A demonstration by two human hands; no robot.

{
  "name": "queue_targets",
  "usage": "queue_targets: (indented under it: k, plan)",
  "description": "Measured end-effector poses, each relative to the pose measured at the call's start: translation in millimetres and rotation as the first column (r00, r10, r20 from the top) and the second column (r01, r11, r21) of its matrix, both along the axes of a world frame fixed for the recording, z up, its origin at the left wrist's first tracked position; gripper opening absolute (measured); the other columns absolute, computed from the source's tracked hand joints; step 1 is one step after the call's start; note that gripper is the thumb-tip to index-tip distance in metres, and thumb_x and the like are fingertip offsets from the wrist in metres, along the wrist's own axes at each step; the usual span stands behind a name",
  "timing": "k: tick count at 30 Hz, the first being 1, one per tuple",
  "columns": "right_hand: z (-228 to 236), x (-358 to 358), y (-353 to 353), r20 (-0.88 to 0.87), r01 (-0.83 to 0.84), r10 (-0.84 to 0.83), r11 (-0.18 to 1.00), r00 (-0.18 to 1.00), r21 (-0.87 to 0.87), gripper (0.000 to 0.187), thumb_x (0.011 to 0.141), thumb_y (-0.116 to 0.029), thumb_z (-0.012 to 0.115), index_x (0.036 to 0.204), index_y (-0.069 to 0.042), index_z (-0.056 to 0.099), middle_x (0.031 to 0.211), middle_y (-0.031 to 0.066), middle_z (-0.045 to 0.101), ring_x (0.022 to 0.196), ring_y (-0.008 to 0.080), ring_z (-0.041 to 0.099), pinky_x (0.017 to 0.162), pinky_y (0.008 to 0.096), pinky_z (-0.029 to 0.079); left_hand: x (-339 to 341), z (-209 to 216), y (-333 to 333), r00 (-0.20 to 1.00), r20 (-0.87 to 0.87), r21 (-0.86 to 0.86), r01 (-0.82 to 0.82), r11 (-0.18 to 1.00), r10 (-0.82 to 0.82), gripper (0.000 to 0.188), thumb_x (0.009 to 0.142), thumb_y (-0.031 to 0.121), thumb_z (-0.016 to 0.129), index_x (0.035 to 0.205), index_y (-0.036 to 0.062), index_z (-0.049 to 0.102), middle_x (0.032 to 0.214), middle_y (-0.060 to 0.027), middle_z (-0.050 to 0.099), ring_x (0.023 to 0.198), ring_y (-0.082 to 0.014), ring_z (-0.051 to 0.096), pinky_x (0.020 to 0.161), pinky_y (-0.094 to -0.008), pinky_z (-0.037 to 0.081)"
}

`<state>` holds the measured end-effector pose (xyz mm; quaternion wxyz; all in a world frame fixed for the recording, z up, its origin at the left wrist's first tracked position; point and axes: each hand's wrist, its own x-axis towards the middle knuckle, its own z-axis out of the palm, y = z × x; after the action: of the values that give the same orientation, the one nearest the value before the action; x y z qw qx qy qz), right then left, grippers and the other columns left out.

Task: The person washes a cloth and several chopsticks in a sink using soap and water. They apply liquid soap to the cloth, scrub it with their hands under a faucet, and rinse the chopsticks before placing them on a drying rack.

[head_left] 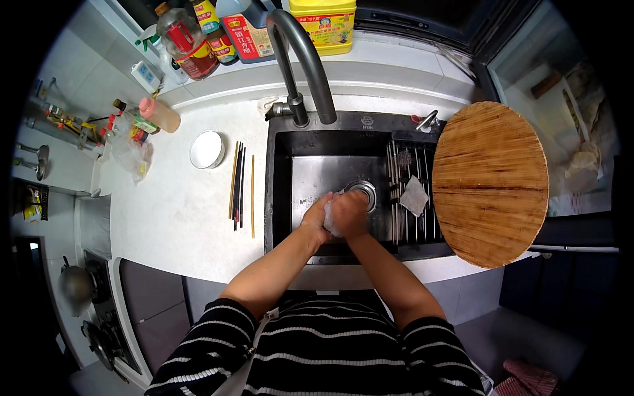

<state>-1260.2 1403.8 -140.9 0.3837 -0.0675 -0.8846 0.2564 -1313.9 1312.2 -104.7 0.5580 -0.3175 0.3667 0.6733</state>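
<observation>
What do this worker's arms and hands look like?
Human, with no gloves seen on the left hand or the blurred right hand. The forearms are bare, with no watch or cables visible. The short sleeves are black with thin white stripes, ending near the elbows.

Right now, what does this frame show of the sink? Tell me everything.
The sink is a rectangular basin with a dark rim, set into a white counter. Its grey floor looks like metal, glossy, with a round drain partly hidden by the right hand. A dark tap rises from the back rim, and a barred rack lies over the right side. The left hand is over it too; contact cannot be told.
</observation>
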Motion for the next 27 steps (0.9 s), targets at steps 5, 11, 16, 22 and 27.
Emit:
queue_targets:
  k: [5,11,16,22,27]
  plan:
    - [-5,13,27,0.330,0.296,-0.147,0.834,0.932,-0.466,0.026,0.079,-0.015,0.059,0.057,-0.006,0.049,0.060,0.0107,0.051,0.055,0.0304,0.048,0.055,0.0387,0.038,4,25,-5,0.993,0.008,0.155,-0.115,0.981,0.115,0.028,0.089,0.035,0.049,0.107,0.0160,0.057,0.112,-0.0073,0.056,0.104,-0.0275,0.052,0.092,-0.0469,0.038]
    - [55,25,30,0.134,-0.019,0.364,0.387,0.922,-0.922,0.017,0.080,-0.018,0.063,0.075,-0.005,0.054,0.079,0.0051,0.057,0.073,0.0172,0.053,0.067,0.0288,0.043,-5,-1,-17,1.000,0.007,-0.190,0.024,0.981,-0.023,0.038,0.090,0.039,0.047,0.120,0.0156,0.047,0.117,-0.0124,0.052,0.107,-0.0295,0.051,0.096,-0.0512,0.034]
    - [102,34,20,0.281,-0.441,0.616,0.751,0.736,-0.490,0.020,0.068,-0.004,0.070,0.080,-0.007,0.054,0.112,0.0097,0.052,0.103,0.0220,0.051,0.084,0.0321,0.043,-16,10,-23,0.998,0.058,0.342,-0.046,0.939,0.028,0.042,0.090,0.034,0.047,0.121,0.0061,0.045,0.121,-0.0136,0.051,0.112,-0.0290,0.049,0.098,-0.0465,0.035]
    - [84,66,8,0.189,0.151,0.342,0.137,0.920,-0.979,0.057,0.078,-0.017,0.066,0.126,-0.007,0.037,0.116,0.0100,0.048,0.100,0.0231,0.052,0.083,0.0343,0.047,-14,-5,-19,0.986,-0.010,0.275,-0.156,0.949,0.165,0.038,0.089,0.023,0.051,0.121,0.0029,0.045,0.121,-0.0149,0.050,0.112,-0.0316,0.048,0.099,-0.0475,0.035]
    - [59,54,-8,0.341,0.280,0.240,0.255,0.909,-0.926,0.049,0.078,-0.016,0.067,0.121,-0.006,0.044,0.100,0.0077,0.057,0.087,0.0187,0.058,0.072,0.0302,0.050,-7,0,-10,0.979,-0.090,0.211,-0.163,0.964,0.185,0.045,0.090,0.032,0.049,0.123,0.0017,0.043,0.120,-0.0161,0.051,0.113,-0.0304,0.048,0.098,-0.0477,0.035]
